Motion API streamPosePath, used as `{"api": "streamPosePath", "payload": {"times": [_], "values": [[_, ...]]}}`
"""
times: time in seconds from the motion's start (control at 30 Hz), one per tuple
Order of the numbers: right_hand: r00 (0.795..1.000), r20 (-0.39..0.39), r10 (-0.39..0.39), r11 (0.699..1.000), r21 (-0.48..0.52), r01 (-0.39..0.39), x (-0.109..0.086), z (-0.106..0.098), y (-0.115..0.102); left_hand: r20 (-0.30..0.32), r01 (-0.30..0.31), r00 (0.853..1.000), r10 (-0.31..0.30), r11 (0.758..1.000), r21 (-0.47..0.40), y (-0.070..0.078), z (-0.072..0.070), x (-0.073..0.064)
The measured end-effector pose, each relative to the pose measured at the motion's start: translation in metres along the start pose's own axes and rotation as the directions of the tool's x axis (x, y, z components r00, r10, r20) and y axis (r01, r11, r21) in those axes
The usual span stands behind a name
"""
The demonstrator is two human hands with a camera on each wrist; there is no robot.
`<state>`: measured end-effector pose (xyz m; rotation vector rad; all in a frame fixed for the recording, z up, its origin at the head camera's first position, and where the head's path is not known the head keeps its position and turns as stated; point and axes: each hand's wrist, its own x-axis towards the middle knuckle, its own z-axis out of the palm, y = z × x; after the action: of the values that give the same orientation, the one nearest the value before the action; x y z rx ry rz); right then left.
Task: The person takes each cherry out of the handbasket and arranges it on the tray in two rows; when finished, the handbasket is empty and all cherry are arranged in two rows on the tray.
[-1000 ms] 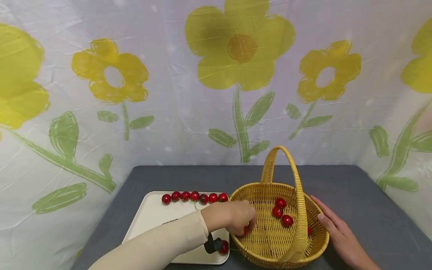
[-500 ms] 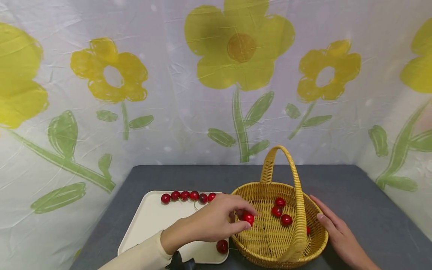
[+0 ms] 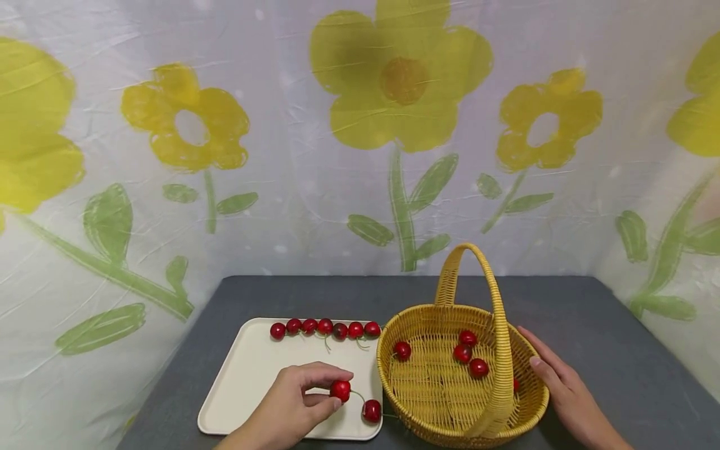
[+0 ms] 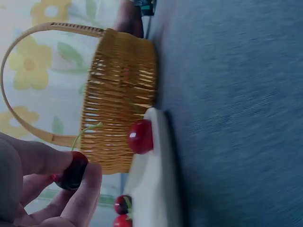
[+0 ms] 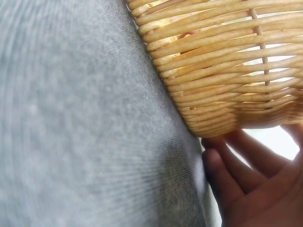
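My left hand (image 3: 287, 403) pinches a red cherry (image 3: 340, 390) between thumb and fingers, over the right front part of the white tray (image 3: 247, 375). In the left wrist view the cherry's green stem points up and away from the fingers. Another cherry (image 3: 371, 411) lies at the tray's front right corner. Along the back edge of the tray runs a row of several cherries (image 3: 324, 326). The yellow wicker basket (image 3: 433, 400) stands right beside the tray with several cherries inside. My right hand (image 3: 574, 394) rests against the basket's right side, fingers extended along its outer wall, thumb at the rim.
A dark grey cloth (image 3: 315, 297) covers the table under tray and basket. The basket's tall arched handle (image 3: 497, 337) rises over its right half. Behind the table hangs a curtain (image 3: 281, 187) printed with yellow flowers.
My left hand has come out of the basket, leftward to above the tray, carrying a cherry. A cherry now shows at the basket's left side. The right hand has stayed put.
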<state>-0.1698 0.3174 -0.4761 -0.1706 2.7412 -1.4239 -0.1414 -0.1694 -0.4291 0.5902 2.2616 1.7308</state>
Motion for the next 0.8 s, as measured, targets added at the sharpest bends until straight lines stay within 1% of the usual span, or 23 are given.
{"api": "streamPosePath", "payload": {"times": [0.07, 0.17, 0.23, 0.33, 0.43, 0.63, 0.7, 0.8], "values": [[1.0, -0.001, -0.002, 1.0, 0.002, 0.002, 0.0, 0.0, 0.001, 0.008, 0.03, 1.0, -0.03, 0.999, -0.026, -0.008, 0.0, -0.002], [1.0, -0.003, -0.009, 1.0, 0.008, 0.009, 0.0, 0.001, 0.001, 0.003, 0.047, 0.999, -0.047, 0.998, -0.041, -0.017, 0.002, -0.002], [1.0, -0.005, -0.013, 1.0, 0.016, 0.013, 0.0, 0.001, 0.002, -0.014, 0.058, 0.998, -0.059, 0.997, -0.056, -0.022, 0.006, -0.002], [1.0, -0.007, -0.017, 1.0, 0.017, 0.017, 0.0, 0.002, 0.003, -0.05, 0.053, 0.997, -0.056, 0.997, -0.057, -0.029, 0.011, 0.0], [1.0, -0.01, -0.02, 1.0, 0.016, 0.02, -0.001, 0.003, 0.004, -0.079, 0.039, 0.996, -0.04, 0.999, -0.02, -0.035, 0.016, 0.003], [1.0, -0.012, -0.02, 1.0, 0.011, 0.02, 0.0, 0.001, 0.003, -0.107, 0.031, 0.994, -0.024, 0.998, 0.058, -0.046, 0.025, 0.01], [1.0, -0.012, -0.019, 1.0, 0.004, 0.019, -0.001, 0.001, 0.002, -0.11, 0.026, 0.994, -0.018, 0.997, 0.072, -0.048, 0.027, 0.011], [1.0, -0.009, -0.013, 1.0, 0.006, 0.013, -0.001, 0.0, 0.002, -0.093, 0.011, 0.996, -0.002, 0.995, 0.104, -0.05, 0.029, 0.011]]}}
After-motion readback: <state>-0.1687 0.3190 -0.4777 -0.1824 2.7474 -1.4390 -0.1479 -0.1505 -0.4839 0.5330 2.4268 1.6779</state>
